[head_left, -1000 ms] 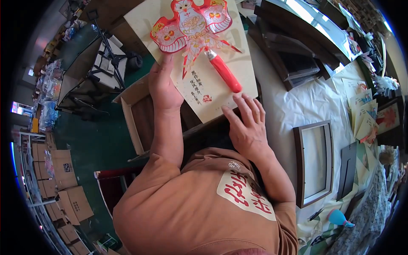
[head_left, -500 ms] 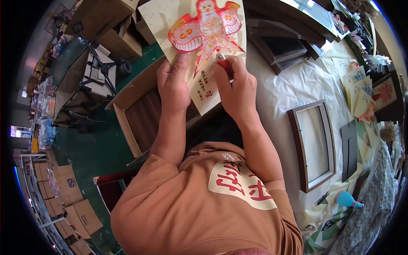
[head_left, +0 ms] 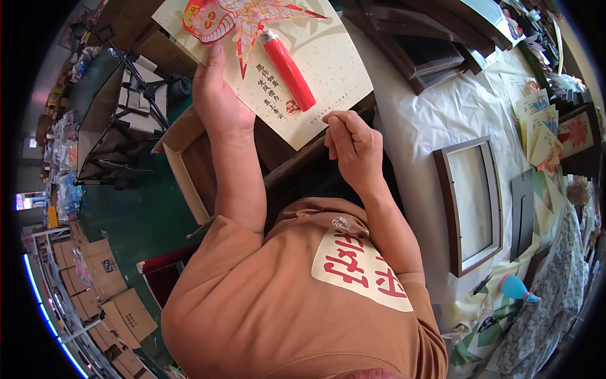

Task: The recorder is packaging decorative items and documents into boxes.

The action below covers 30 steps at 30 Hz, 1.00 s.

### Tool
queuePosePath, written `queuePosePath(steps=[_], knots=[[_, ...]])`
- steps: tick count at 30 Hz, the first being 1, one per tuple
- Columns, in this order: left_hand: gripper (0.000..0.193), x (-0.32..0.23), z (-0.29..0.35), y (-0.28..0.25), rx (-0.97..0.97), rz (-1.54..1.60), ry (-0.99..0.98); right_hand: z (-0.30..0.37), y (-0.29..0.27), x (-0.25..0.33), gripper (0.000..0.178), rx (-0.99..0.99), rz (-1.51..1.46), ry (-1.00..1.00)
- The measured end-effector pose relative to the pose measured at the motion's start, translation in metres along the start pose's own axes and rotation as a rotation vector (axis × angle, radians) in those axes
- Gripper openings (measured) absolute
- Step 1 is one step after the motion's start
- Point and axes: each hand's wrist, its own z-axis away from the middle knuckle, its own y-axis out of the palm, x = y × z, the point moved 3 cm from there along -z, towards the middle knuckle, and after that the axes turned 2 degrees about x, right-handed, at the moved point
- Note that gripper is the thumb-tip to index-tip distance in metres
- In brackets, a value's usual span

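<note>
Visibly, the hands are apart, the left hand (head_left: 222,107) clamped on the left edge of the cream card (head_left: 338,71), held before the brown shirt (head_left: 271,297) with a red tassel (head_left: 290,74) across it, the right hand (head_left: 356,148) curled near its lower edge, contents indeterminable.

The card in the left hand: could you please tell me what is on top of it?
On the card are a red tube and a patterned cutout, cut off by the picture's upper edge. The left hand's thumb shows too. Whatever the tube and cutout cover is hidden.
</note>
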Motion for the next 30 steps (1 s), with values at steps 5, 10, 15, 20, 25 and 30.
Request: queuePosePath(steps=[5,10,15,20,25,30], knots=[[0.04,-0.005,-0.005,-0.004,-0.01,0.0,0.042,-0.002,-0.001,0.004,0.014,-0.022,-0.021,-0.024],[0.034,-0.005,0.003,0.004,0.015,0.045,0.087,-0.013,0.007,0.015,0.013,-0.164,0.069,-0.159],[0.033,0.006,0.021,0.014,0.033,0.006,0.074,-0.033,0.016,0.042,0.014,-0.291,0.359,-0.288],[0.031,0.023,0.027,0.015,0.058,-0.047,-0.014,-0.04,0.012,0.039,0.016,-0.139,0.416,-0.115],[0.032,0.036,0.028,0.011,0.073,-0.023,-0.114,-0.018,-0.002,0.013,0.016,-0.032,0.177,-0.008],[0.036,0.049,0.032,0.017,0.087,-0.03,-0.165,-0.009,-0.012,-0.001,0.017,0.002,-0.172,0.128]])
